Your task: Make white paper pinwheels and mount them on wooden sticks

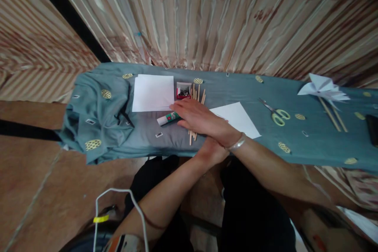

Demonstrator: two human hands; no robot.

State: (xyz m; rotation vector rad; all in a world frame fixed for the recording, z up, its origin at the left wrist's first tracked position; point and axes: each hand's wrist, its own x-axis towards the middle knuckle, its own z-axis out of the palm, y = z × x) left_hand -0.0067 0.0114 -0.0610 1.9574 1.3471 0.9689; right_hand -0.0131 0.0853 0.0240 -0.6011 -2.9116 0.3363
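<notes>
Head view: the work on the cloth-covered table [230, 90] looks partly done. Toward its right end, close to the far edge, lie folded white paper shapes [321, 88] with two sticks [329, 114] beneath them, pointing to the near edge; these seem to be made-up pieces, probably two, though the overlap hides the exact count. The rest reads as stock and tools. A pile of white sheets [153, 92] lies toward the left end, squared and seemingly uncut. Just beside it, near the far edge, stands a small red box [183, 85] with dark metallic bits inside, too small to name. Loose sticks [199, 92] run from there toward the near edge, partly under the right hand [195, 115]. That hand lies loosely spread, palm down, its fingers about one end of the glue stick [165, 119], which rests in front of the pile; I cannot tell whether they grip it. The left hand [213, 152] passes beneath the right wrist at the near edge; its fingers are hidden, so their state is unclear. Beyond the wrists lies a white sheet [240, 120], apparently not joined to any stick, and right of it scissors [273, 110], out of both hands.
</notes>
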